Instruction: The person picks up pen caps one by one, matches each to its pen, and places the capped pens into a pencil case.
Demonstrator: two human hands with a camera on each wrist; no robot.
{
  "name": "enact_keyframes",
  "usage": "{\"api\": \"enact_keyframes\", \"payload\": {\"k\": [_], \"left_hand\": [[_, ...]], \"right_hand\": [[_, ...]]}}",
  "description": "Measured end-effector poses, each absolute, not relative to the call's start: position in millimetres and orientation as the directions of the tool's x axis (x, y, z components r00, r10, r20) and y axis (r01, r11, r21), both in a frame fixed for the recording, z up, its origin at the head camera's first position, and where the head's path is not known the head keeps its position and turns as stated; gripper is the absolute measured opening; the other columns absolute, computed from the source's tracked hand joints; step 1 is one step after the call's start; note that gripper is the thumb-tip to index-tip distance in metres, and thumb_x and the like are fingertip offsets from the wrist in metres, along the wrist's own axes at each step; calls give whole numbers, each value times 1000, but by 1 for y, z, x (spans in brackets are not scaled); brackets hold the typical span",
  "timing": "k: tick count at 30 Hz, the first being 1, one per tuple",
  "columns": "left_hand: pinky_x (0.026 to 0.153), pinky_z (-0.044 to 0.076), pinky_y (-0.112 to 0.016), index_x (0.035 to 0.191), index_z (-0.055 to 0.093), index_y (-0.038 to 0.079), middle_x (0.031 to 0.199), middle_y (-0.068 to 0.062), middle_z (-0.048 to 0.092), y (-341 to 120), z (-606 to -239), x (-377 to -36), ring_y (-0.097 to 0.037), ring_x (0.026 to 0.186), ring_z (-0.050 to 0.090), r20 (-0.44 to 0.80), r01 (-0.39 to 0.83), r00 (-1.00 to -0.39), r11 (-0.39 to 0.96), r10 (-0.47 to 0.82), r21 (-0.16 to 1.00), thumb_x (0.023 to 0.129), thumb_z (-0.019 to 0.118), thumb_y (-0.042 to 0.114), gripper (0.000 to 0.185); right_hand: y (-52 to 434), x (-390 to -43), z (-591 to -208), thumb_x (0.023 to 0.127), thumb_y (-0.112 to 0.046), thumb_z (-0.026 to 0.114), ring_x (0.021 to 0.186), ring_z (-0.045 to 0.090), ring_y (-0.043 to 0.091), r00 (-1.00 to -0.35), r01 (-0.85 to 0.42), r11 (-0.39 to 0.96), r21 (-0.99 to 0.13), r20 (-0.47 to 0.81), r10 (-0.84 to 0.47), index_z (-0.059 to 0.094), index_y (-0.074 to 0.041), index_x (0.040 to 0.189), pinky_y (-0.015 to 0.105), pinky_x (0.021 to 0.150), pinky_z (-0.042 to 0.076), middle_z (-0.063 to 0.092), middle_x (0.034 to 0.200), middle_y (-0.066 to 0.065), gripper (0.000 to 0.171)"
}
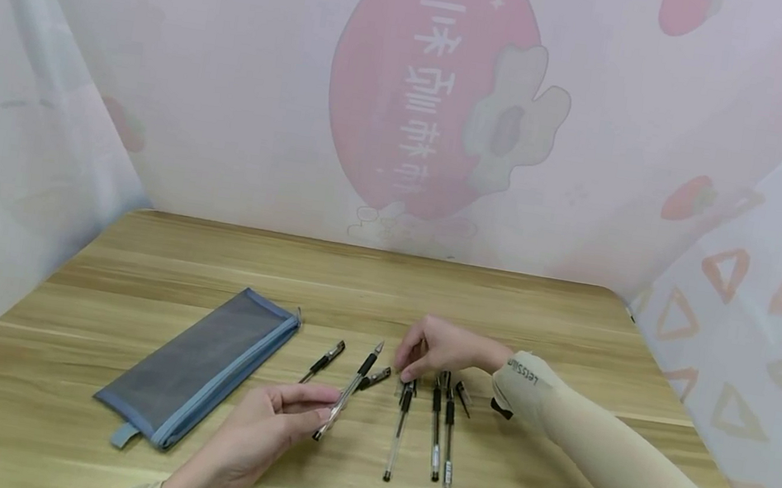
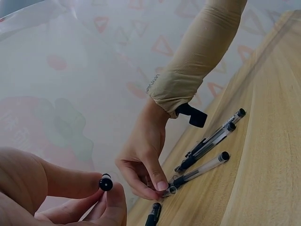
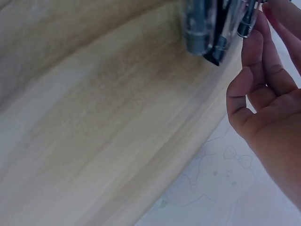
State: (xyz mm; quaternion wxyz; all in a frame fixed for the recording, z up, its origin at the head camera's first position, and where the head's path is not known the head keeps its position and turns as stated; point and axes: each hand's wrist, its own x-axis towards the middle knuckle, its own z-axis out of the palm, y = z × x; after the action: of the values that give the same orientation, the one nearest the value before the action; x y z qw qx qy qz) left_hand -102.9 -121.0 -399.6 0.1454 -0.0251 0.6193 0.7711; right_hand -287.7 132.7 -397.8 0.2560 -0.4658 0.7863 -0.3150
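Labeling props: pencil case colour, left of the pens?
Grey mesh pencil case with blue trim; head view shows it best.

Beige sleeve [image 1: 629, 469], lettered cuff, black wrist strap [image 2: 192, 115].

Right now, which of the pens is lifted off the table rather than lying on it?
The uncapped pen pinched in the left hand, its tip pointing away. The three pens by the right hand lie flat on the table.

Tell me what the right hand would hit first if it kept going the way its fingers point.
The right hand points left and down at the table. It would likely meet the capped end of the nearest pen, then the loose cap; depth is unclear.
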Motion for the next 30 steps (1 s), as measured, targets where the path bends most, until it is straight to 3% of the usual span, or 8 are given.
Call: {"api": "enact_keyframes", "payload": {"k": [10,18,30], "left_hand": [[78,53,-26,123,62,-9,115,-15,66,-120,-399,-103,-17,95,64,-233,-267,-954,-181,189,947,91,69,3,35],[77,53,-26,124,62,-8,116,-17,66,-120,-400,-103,-18,97,64,-242,-276,-951,-173,195,946,91,69,5,36],[78,53,-27,125,62,-8,114,-15,67,-119,-401,-103,-20,99,65,-255,-286,-949,-164,183,944,91,71,6,38]], "right_hand": [[132,-291,-402,83,-4,79,74,67,16,-423,-572,358,-739,-108,-900,77,-4,94,30,66,57,72,89,2,11],[132,-293,-406,81,2,79,72,66,17,-402,-554,347,-756,-122,-907,77,-2,95,30,64,57,71,91,6,15],[131,-295,-407,79,0,81,71,66,19,-382,-552,331,-766,-120,-916,77,-4,88,30,64,57,71,85,4,11]]}}
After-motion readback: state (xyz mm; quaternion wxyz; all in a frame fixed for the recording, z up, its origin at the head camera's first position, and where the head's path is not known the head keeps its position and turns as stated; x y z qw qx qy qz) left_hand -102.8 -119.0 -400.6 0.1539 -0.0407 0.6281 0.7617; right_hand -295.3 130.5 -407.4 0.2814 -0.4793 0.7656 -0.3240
